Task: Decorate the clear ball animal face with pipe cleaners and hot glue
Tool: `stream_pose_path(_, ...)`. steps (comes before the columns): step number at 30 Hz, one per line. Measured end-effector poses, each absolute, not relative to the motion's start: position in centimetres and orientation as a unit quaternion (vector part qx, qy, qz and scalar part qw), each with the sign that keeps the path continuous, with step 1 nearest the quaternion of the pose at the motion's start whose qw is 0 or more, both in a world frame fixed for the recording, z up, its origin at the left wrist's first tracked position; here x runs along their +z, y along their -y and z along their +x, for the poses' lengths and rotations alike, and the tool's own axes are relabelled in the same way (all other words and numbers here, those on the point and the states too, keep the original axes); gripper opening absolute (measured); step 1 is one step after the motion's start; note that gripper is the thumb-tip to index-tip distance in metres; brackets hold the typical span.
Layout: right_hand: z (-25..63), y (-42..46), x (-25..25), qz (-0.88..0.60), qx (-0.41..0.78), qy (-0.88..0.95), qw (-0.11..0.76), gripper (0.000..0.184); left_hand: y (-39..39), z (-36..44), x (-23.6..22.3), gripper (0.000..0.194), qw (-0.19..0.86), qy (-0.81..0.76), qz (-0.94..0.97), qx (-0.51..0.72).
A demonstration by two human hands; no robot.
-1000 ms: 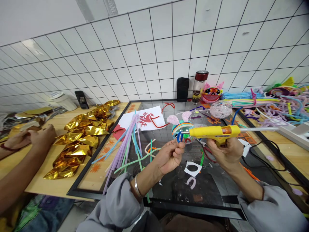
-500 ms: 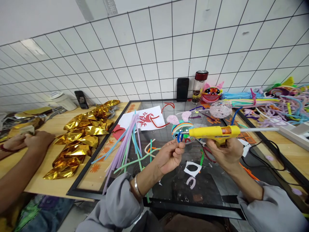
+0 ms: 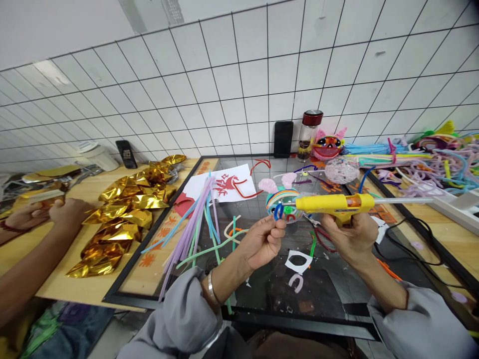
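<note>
My left hand [image 3: 265,239] pinches a small looped blue pipe cleaner [image 3: 278,212] between thumb and fingertips. In my right hand [image 3: 354,237] is a yellow hot glue gun [image 3: 331,203], its nozzle pointing left, close to the blue loop; I cannot tell if they touch. A long white glue stick [image 3: 404,200] sticks out of its rear. Just behind the loop rests a clear round piece with rainbow bands [image 3: 286,193] and pink fuzzy ears [image 3: 267,186], partly covered by the nozzle and loop. Below lie a white paper with a cut-out hole [image 3: 298,262] and a lilac curved piece [image 3: 296,282].
A bundle of lilac and blue pipe cleaners [image 3: 200,214] lies left, beside a white sheet with a red figure [image 3: 224,184]. Gold foil [image 3: 123,219] separates me from another person's hands [image 3: 67,214]. A glass bottle [image 3: 307,137] and phone [image 3: 283,139] stand behind; a black cord [image 3: 415,249] runs right.
The glue gun has drawn back slightly to the right from the blue loop. My left hand is almost still. The other person's hands have shifted a little.
</note>
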State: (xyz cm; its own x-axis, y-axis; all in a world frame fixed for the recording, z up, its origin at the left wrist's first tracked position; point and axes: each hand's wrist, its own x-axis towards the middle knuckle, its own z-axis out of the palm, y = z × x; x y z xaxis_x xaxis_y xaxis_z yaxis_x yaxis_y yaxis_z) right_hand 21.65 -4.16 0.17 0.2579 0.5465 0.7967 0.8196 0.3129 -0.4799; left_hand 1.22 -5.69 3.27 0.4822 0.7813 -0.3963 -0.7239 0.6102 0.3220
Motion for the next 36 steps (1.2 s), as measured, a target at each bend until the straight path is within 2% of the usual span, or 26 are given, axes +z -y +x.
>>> stream_pose_path(6,21.75,4.19,-0.30,-0.576,-0.129,0.607,0.531,0.027,5.71,1.33,3.29,0.026,0.851,-0.284,0.051,0.438)
stream_pose_path(15,21.80,4.11,0.04,-0.587,-0.128,0.611,0.516,0.029,5.70,1.31,3.31,0.022,0.854,-0.281,0.054,0.435)
stream_pose_path(22,21.71,4.05,0.27,-0.566,-0.152,0.610,0.533,0.033,5.72,1.21,3.37,0.028,0.854,-0.274,0.057,0.439)
stream_pose_path(36,21.51,4.21,0.12,-0.597,-0.087,0.572,0.556,0.028,5.65,1.25,3.22,0.019,0.846,-0.284,0.069,0.446)
